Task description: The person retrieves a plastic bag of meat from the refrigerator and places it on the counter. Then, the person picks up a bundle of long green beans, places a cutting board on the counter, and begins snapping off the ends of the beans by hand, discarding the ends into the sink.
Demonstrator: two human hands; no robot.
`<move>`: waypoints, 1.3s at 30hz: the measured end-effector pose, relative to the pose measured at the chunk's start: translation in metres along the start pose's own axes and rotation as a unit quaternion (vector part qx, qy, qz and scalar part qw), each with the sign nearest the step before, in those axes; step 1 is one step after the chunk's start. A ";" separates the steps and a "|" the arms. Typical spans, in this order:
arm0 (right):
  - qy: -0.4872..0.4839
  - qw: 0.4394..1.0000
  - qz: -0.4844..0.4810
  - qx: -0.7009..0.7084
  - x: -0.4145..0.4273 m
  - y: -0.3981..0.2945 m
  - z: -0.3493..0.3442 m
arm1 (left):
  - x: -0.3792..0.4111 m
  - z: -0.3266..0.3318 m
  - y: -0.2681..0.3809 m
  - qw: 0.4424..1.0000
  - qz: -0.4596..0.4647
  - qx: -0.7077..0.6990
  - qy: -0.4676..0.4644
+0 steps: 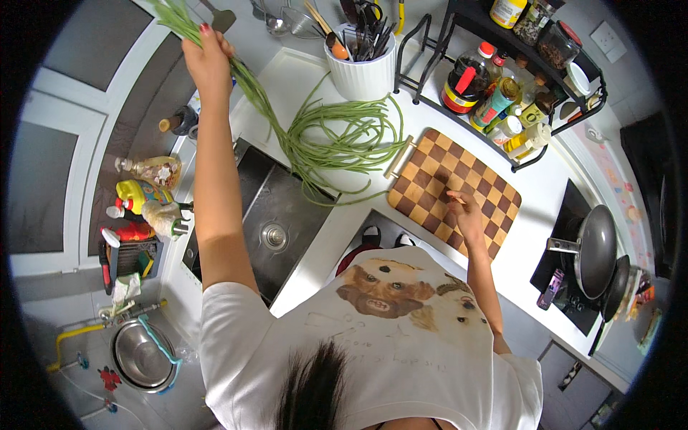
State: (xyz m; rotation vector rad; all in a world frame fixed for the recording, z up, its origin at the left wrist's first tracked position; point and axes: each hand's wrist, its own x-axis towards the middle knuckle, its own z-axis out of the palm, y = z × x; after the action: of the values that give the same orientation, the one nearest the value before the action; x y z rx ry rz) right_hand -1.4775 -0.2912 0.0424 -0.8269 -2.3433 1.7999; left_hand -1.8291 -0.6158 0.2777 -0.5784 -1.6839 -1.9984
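Observation:
My left hand (208,56) is raised at the upper left, closed around one end of a bundle of long green beans. The beans (344,134) hang from it and spread in loose loops over the white counter. A checkered wooden cutting board (430,161) with a metal handle lies to the right of the beans. Over the board's near part is my right hand (465,215), its fingers bent; whether anything small is between the fingertips is unclear.
A black sink (290,207) lies left of the board. Behind the beans stands a white utensil holder (363,75); a black rack (457,121) holds bottles and jars. A frying pan (597,252) rests on the hob at right. Cleaning bottles (137,196) line the left edge.

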 end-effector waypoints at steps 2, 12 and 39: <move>-0.034 0.999 -0.023 -0.012 0.005 -0.001 0.001 | 0.019 0.001 0.030 0.996 0.064 -0.034 0.043; -0.063 0.997 -0.032 0.018 0.018 -0.017 -0.009 | 0.046 0.042 0.186 0.985 0.143 -0.089 0.032; -0.321 0.885 -0.184 0.281 -0.003 -0.148 0.019 | -0.187 0.145 0.042 0.825 -0.301 -0.468 -0.097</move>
State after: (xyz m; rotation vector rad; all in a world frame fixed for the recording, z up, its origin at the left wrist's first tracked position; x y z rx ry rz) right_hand -1.5363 -0.3346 0.1726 0.3224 -1.8326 2.6030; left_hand -1.6505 -0.4646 0.2244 -0.5998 -0.8975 -3.3467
